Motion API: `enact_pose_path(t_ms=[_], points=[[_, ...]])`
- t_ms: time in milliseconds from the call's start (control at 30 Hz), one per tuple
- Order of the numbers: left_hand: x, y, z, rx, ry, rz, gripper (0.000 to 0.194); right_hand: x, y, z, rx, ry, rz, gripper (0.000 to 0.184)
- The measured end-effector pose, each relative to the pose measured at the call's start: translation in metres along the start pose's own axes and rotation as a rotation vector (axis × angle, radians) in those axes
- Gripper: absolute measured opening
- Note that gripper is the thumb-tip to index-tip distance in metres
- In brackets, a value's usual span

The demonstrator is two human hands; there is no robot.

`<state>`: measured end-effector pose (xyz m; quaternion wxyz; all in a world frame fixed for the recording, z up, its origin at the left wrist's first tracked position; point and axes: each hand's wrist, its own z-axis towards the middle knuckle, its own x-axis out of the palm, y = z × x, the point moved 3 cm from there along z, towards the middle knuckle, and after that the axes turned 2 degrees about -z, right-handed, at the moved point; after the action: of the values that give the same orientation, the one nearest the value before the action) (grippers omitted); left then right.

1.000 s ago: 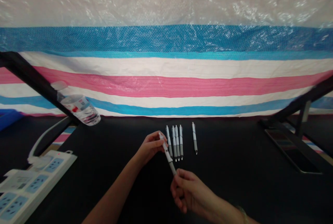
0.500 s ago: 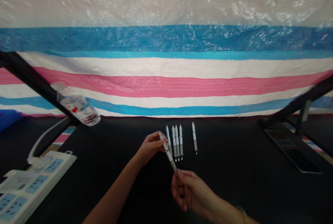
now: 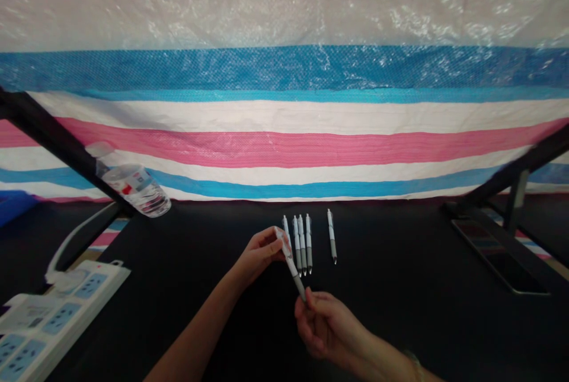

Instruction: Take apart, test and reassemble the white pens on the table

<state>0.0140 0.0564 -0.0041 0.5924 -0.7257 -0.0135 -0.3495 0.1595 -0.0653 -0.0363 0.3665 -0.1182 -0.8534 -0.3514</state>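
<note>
A white pen with a grey grip point(image 3: 292, 267) slants between my two hands above the dark table. My left hand point(image 3: 263, 253) is closed round its upper, white end. The fingertips of my right hand point(image 3: 324, 321) pinch the lower tip, which they hide. Just behind the held pen, several like pens point(image 3: 301, 246) lie side by side on the table, tips toward me; the leftmost is partly covered by my left hand. One more pen point(image 3: 332, 237) lies apart, to their right.
On the left are a white power strip point(image 3: 62, 317) with a plugged-in cable and a tilted clear water bottle point(image 3: 140, 191) by a black bar. A phone point(image 3: 498, 256) lies at right. A striped plastic sheet point(image 3: 284, 115) hangs behind the black table point(image 3: 391, 287).
Both hands and the pen between them have shifted slightly to the right, still gripping it at both ends. The pens on the table keep their arrangement.
</note>
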Motion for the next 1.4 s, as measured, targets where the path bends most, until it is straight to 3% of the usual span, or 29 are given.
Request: enact_pose_path(t_ms=[233, 400, 633, 867, 1400], points=[[0.008, 0.002, -0.003, 0.043, -0.066, 0.036, 0.035, 0.01, 0.01, -0.005, -0.009, -0.003, 0.038, 0.05], [0.009, -0.004, -0.004, 0.097, -0.172, 0.032, 0.059, 0.011, 0.013, -0.005, -0.017, 0.021, -0.061, 0.058], [0.006, -0.007, -0.002, 0.153, -0.242, 0.073, 0.045, 0.007, 0.019, -0.007, -0.088, -0.086, -0.336, 0.055], [0.007, -0.009, -0.004, 0.161, -0.306, 0.053, 0.051, 0.004, 0.031, -0.007, -0.266, -0.186, -0.698, 0.036], [0.004, -0.01, -0.003, 0.154, -0.384, 0.058, 0.053, 0.002, 0.031, -0.008, -0.326, -0.194, -0.789, 0.031]])
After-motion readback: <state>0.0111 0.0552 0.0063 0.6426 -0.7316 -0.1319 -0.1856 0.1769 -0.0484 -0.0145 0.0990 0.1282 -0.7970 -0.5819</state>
